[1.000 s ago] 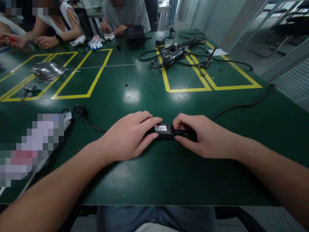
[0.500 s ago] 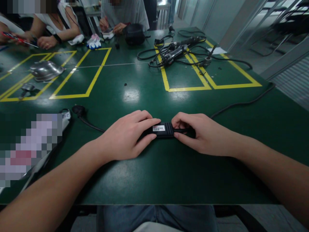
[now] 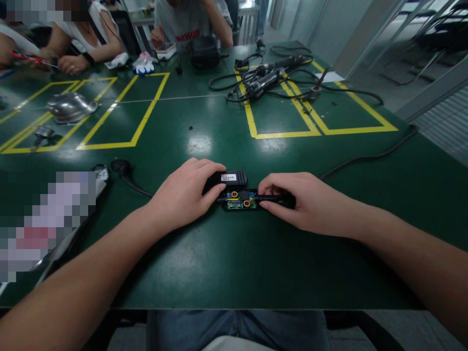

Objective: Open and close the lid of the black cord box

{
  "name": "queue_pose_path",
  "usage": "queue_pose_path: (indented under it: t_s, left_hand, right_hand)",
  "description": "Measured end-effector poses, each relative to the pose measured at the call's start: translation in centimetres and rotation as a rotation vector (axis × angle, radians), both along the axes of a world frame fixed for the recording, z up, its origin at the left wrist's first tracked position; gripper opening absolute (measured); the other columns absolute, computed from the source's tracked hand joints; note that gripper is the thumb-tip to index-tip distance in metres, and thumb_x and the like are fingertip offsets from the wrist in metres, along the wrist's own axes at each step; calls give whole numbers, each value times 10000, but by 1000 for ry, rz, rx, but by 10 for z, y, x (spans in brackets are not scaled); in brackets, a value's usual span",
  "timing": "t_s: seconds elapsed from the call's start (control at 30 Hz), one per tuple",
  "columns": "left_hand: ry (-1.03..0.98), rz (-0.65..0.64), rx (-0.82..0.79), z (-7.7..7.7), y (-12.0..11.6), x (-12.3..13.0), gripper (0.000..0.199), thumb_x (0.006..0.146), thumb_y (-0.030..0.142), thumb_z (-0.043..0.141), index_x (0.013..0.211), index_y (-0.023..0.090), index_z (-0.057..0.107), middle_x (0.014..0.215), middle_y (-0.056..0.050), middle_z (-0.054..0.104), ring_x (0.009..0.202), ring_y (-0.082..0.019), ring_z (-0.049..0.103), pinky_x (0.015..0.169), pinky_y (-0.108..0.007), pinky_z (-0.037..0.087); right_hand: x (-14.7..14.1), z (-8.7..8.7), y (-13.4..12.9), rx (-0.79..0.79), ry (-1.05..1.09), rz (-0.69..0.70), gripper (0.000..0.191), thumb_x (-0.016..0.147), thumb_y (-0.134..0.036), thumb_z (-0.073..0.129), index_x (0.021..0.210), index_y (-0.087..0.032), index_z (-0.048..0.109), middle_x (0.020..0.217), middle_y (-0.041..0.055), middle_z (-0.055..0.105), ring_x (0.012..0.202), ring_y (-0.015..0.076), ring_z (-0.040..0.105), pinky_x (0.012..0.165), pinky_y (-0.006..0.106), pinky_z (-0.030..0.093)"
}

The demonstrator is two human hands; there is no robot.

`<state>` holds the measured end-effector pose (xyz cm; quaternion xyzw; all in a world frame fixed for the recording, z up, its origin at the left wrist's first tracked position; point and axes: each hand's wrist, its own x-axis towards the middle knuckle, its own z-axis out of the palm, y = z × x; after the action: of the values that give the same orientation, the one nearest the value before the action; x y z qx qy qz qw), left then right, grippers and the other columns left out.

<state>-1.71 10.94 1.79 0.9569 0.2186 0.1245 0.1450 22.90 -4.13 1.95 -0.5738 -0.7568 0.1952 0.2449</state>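
Note:
My left hand [image 3: 190, 187] is closed on a black plastic cover [image 3: 237, 178] with a white label, held just beyond the lower half of the same casing. That lower half [image 3: 224, 207] lies on the table with a green circuit board [image 3: 240, 200] showing, which carries two copper coils and coloured wires. At its right end my right hand [image 3: 292, 197] pinches the casing where a black cable comes out; the fingertips are partly hidden. Another cable [image 3: 137, 189] runs left from under my left hand to a black plug [image 3: 121, 166].
A partly blurred bag [image 3: 78, 229] lies at left. Beyond are a shiny metal bowl-like part [image 3: 71, 107], yellow tape frames and a heap of black tools with cables [image 3: 265, 83]. A cable [image 3: 365, 157] crosses the right side. Other people sit across the green table [image 3: 219, 273].
My left hand has lifted the cover off the casing and moved it away from me, baring the circuit board. My right hand has stayed nearly in place. A person opposite has raised an arm.

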Motion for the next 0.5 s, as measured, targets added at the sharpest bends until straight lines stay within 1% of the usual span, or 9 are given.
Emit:
queue_pose_path:
  t_s: [0.07,0.13,0.2,0.27,0.3,0.37,0.5]
  left_hand:
    - [-51,-15,14,2,-1,-2,326,1057,332,617,1304,161,744,1338,-153,761,1210,-330,697,1066,-524,582]
    - [-96,-72,12,7,-2,-4,280,1031,327,646,1229,159,751,1297,-149,749,1178,-315,704,1035,-488,585]
    - [-84,-157,-21,12,-5,-7,195,1005,307,668,1120,169,743,1143,-110,755,1047,-278,719,921,-419,585]
    - [-29,-220,-60,16,-7,-8,92,989,248,650,1017,187,712,985,-59,740,881,-227,700,784,-351,542]
    - [0,-234,-74,17,-8,-8,68,985,218,631,984,195,695,933,-40,727,812,-205,678,731,-328,510]
    - [36,-238,-86,19,-9,-7,78,979,180,603,961,203,674,881,-21,709,730,-178,637,674,-305,458]
    - [63,-229,-109,19,-9,-6,64,986,186,609,961,210,663,840,-6,691,680,-168,604,644,-297,416]
  right_hand:
    - [0,0,0,5,-10,-2,33,991,-211,695,1022,-222,698,864,15,756,709,172,669,648,287,479]
    - [0,0,0,21,-20,-1,37,992,-206,702,1026,-221,703,881,22,758,717,174,669,650,289,481]
    - [1,0,0,48,-28,5,33,997,-205,704,1026,-220,710,913,34,763,743,181,677,661,295,490]
    - [2,-1,1,78,-28,18,22,1009,-212,699,1019,-219,718,950,51,770,778,192,692,679,305,505]
    - [3,-1,1,86,-28,25,27,1015,-218,696,1014,-218,723,962,58,773,794,198,699,687,310,513]
    - [4,-1,1,89,-30,28,43,1022,-228,692,1000,-218,728,956,61,774,803,204,707,694,316,522]
    - [4,-1,0,61,-41,1,39,1015,-228,695,996,-226,729,913,48,782,760,198,697,668,314,506]
